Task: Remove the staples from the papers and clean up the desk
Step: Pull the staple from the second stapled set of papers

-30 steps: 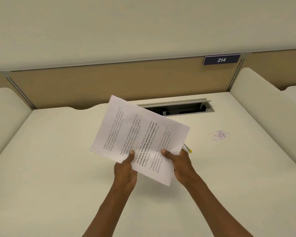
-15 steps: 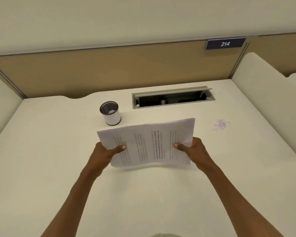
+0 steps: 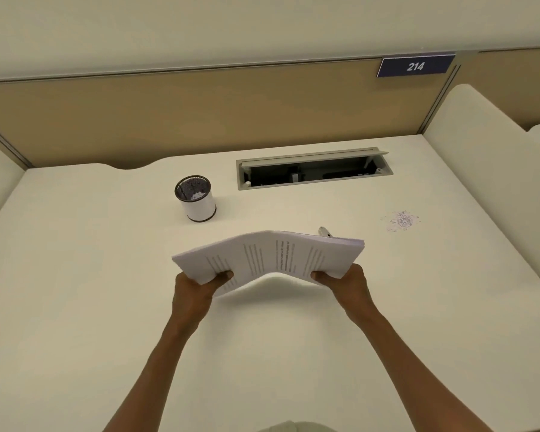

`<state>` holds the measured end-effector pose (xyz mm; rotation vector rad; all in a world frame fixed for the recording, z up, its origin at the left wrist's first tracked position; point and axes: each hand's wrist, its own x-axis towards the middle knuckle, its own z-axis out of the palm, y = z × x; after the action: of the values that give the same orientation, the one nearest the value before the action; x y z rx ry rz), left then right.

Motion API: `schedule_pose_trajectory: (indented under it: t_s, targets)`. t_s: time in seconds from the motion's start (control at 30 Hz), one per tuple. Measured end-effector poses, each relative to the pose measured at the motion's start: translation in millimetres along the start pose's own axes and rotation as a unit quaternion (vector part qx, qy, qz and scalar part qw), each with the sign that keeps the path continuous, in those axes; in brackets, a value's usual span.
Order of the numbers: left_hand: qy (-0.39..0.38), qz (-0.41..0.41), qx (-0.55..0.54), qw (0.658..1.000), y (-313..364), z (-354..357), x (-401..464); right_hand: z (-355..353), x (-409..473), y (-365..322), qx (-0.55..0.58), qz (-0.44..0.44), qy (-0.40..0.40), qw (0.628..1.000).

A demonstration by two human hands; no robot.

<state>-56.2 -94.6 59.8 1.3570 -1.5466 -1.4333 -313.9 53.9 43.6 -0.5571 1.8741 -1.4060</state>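
A stack of printed white papers [image 3: 272, 257] hangs just above the cream desk [image 3: 75, 307], bowed upward in the middle. My left hand [image 3: 197, 291] grips its near left corner and my right hand [image 3: 346, 285] grips its near right corner, thumbs on top. A small white tool tip [image 3: 324, 231], mostly hidden, pokes out behind the stack's far edge. A black mesh cup [image 3: 196, 198] with a white sleeve stands upright behind and left of the papers, with small white bits inside.
An open cable hatch [image 3: 314, 167] is set into the desk at the back. A purple ink smudge [image 3: 401, 220] marks the surface at right. Padded side dividers rise at left and right [image 3: 487, 169]; a tan back panel carries a "214" plate [image 3: 415, 66].
The papers went from upright and tilted in both hands to nearly flat and low over the desk. My hands spread to the stack's two corners. The mesh cup came into view.
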Motion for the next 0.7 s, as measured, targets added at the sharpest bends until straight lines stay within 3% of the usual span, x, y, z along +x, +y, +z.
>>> schedule_pose_trajectory:
  t_s: [0.27,0.47,0.57,0.7]
  targets:
    - [-0.009,-0.029,0.042,0.999,1,-4,9,4,8,-9,-0.064,0.009,-0.015,0.998]
    - [-0.122,-0.065,0.099,0.985,29,-42,21,-15,4,-35,0.016,0.015,-0.167,0.986]
    - [-0.148,-0.106,0.057,0.982,40,-51,20,-10,2,-36,0.061,0.053,-0.169,0.982]
    - [-0.087,-0.150,-0.052,0.983,31,-47,7,3,-3,-31,0.168,0.080,-0.153,0.970]
